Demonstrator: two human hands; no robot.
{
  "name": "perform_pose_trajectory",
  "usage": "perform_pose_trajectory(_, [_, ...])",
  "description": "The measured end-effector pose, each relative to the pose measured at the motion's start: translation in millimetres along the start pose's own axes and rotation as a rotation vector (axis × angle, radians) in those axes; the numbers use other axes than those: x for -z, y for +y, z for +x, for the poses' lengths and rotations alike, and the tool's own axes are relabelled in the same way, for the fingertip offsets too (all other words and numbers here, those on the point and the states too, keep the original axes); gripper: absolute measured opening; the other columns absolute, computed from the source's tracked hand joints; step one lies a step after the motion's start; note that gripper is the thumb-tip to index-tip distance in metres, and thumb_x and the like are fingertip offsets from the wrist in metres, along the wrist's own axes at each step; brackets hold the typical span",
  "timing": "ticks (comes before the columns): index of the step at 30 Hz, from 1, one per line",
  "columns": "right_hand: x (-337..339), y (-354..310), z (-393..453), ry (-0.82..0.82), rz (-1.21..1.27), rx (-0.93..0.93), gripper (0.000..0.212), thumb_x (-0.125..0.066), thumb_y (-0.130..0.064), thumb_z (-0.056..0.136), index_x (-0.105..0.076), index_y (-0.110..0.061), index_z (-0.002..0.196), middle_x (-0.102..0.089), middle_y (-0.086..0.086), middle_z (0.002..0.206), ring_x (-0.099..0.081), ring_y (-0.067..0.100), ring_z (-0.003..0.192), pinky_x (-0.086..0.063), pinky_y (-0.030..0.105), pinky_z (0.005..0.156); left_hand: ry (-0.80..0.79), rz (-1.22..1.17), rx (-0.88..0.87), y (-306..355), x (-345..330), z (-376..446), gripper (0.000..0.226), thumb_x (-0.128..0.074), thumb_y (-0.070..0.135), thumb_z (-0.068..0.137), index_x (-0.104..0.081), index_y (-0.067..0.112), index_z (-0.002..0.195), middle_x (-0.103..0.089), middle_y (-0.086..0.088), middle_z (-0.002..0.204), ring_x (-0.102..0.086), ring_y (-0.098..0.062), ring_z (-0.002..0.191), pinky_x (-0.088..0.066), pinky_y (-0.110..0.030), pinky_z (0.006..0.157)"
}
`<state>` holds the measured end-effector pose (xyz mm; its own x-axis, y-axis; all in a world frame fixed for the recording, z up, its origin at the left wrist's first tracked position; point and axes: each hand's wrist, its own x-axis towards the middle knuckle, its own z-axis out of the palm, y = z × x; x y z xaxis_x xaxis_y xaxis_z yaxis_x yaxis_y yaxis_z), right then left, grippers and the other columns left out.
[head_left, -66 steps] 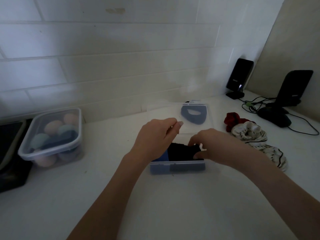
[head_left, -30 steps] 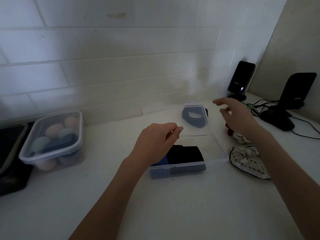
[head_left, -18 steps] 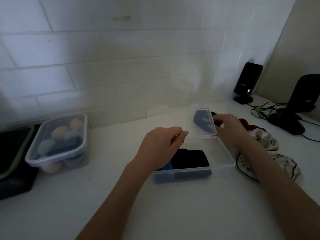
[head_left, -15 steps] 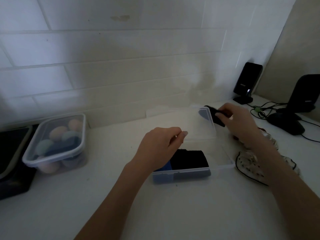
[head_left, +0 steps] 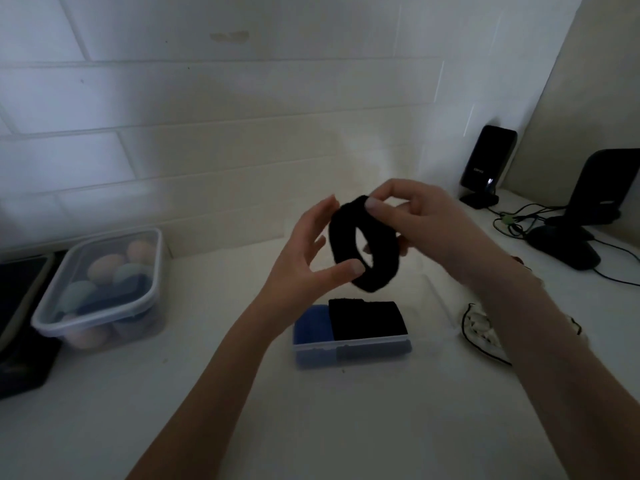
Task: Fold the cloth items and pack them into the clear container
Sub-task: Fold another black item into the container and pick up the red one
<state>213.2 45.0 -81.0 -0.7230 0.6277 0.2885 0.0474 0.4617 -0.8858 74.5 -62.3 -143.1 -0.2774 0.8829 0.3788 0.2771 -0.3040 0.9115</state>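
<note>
A black cloth band [head_left: 375,247] hangs as an open ring in the air above the counter. My right hand [head_left: 419,221] pinches its top edge between thumb and fingers. My left hand [head_left: 311,258] touches the band's lower left side with its thumb, the fingers spread and nearly straight. Below them stands the clear container [head_left: 353,346], open, with a folded blue cloth [head_left: 311,327] on the left and a folded black cloth [head_left: 367,318] beside it. A white patterned cloth [head_left: 483,329] lies on the counter to the right, partly behind my right forearm.
A lidded clear tub [head_left: 100,289] with several round pastel items stands at the left, a dark tray [head_left: 17,306] beyond it. At the back right are a black speaker [head_left: 486,166], a black stand [head_left: 595,202] and cables [head_left: 519,220]. A tiled wall runs behind.
My right hand picked the black band up from behind the lid and raised it over the container. My left hand let go of the lid and came up to the band.
</note>
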Motion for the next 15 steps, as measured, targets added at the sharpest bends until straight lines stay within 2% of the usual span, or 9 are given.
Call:
perform_pose_trajectory(1, [-5, -1, 0, -0.029, 0.025, 0.001, 0.011, -0.058, -0.025, 0.09, -0.065, -0.017, 0.087, -0.067, 0.025, 0.07, -0.067, 0.039, 0.068, -0.043, 0.02, 0.046, -0.01, -0.03, 0.014, 0, -1, 0, 0.083, -0.071, 0.04, 0.063, -0.036, 0.029, 0.137, -0.046, 0.007, 0.141, -0.044, -0.005, 0.13, -0.035, -0.036, 0.111])
perform_pose_trajectory(2, [-8, -1, -1, -0.049, 0.057, -0.002, 0.013, -0.056, -0.024, 0.091, -0.066, -0.014, 0.094, -0.068, 0.025, 0.074, -0.067, 0.035, 0.067, -0.046, 0.022, 0.048, -0.011, -0.072, 0.024, 1, -1, 0, 0.079, -0.071, 0.038, 0.062, -0.039, 0.028, 0.134, -0.052, 0.005, 0.136, -0.05, -0.007, 0.125, -0.042, -0.036, 0.106])
perform_pose_trajectory(4, [-11, -2, -1, -0.076, 0.157, -0.036, 0.021, -0.054, -0.02, 0.093, -0.065, -0.01, 0.107, -0.069, 0.018, 0.081, -0.065, 0.02, 0.067, -0.05, 0.023, 0.054, 0.005, -0.161, 0.041, 3, -2, 0, 0.069, -0.068, 0.038, 0.061, -0.045, 0.028, 0.125, -0.061, 0.007, 0.121, -0.06, -0.004, 0.111, -0.052, -0.024, 0.088])
perform_pose_trajectory(5, [-11, -1, -1, -0.098, 0.215, -0.049, 0.025, -0.054, -0.018, 0.092, -0.064, -0.009, 0.113, -0.07, 0.017, 0.087, -0.066, 0.019, 0.072, -0.053, 0.024, 0.059, 0.018, -0.195, 0.048, 5, -2, 0, 0.065, -0.067, 0.039, 0.06, -0.047, 0.029, 0.121, -0.064, 0.01, 0.115, -0.063, -0.002, 0.105, -0.052, -0.019, 0.081])
perform_pose_trajectory(7, [-9, 1, -2, -0.154, 0.276, -0.056, 0.033, -0.059, -0.016, 0.087, -0.061, -0.013, 0.12, -0.073, 0.015, 0.097, -0.068, 0.022, 0.084, -0.057, 0.03, 0.074, 0.051, -0.234, 0.064, 5, 0, 1, 0.058, -0.072, 0.037, 0.06, -0.052, 0.031, 0.114, -0.069, 0.014, 0.103, -0.066, -0.003, 0.099, -0.053, -0.018, 0.076])
perform_pose_trajectory(9, [-8, 4, -2, -0.165, 0.226, -0.043, 0.043, -0.066, -0.012, 0.081, -0.059, -0.018, 0.124, -0.074, 0.01, 0.096, -0.069, 0.019, 0.087, -0.055, 0.036, 0.086, 0.076, -0.247, 0.063, 6, 1, 1, 0.053, -0.082, 0.026, 0.064, -0.055, 0.032, 0.109, -0.073, 0.016, 0.095, -0.068, -0.006, 0.095, -0.054, -0.019, 0.074])
perform_pose_trajectory(11, [-10, 5, -2, -0.132, 0.183, -0.038, 0.048, -0.069, -0.008, 0.079, -0.057, -0.019, 0.124, -0.073, 0.008, 0.091, -0.068, 0.014, 0.08, -0.053, 0.035, 0.085, 0.093, -0.237, 0.053, 8, 0, 0, 0.046, -0.074, 0.023, 0.063, -0.058, 0.031, 0.106, -0.074, 0.017, 0.091, -0.069, -0.007, 0.093, -0.054, -0.018, 0.074])
perform_pose_trajectory(15, [-17, 6, -2, -0.056, 0.125, -0.024, 0.045, -0.071, -0.007, 0.078, -0.057, -0.017, 0.12, -0.071, 0.001, 0.083, -0.066, 0.01, 0.069, -0.052, 0.021, 0.07, 0.134, -0.203, 0.078, 6, -1, 2, 0.032, -0.068, 0.014, 0.075, -0.063, 0.024, 0.106, -0.075, 0.004, 0.094, -0.071, -0.016, 0.092, -0.057, -0.027, 0.079])
